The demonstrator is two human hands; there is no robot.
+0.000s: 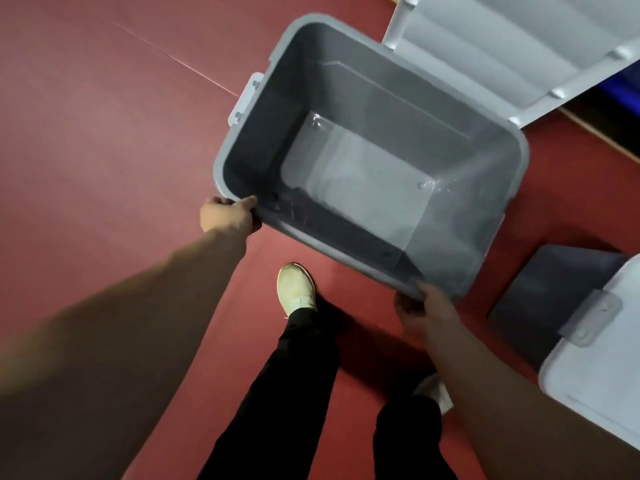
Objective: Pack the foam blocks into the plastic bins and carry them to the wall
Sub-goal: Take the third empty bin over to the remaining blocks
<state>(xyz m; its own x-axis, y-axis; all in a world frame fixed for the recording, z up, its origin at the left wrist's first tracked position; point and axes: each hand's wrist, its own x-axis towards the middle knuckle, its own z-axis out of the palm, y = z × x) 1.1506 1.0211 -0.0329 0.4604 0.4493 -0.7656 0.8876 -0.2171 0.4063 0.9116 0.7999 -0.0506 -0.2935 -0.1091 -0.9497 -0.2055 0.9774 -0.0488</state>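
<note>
A large grey plastic bin (277,53) fills the middle of the head view, open side toward me, with nothing inside it. My left hand (227,216) grips its near rim at the left corner. My right hand (420,310) grips the same near rim at the right corner. The bin is tilted and held above the red floor. A pale latch (245,98) sits on the bin's left side. No foam blocks are in view.
A white lid or bin (502,39) lies at the top right. Another white bin with a latch (595,368) stands at the right edge beside a dark grey panel (540,299). My legs and pale shoes (296,285) are below the bin on the red floor (104,133).
</note>
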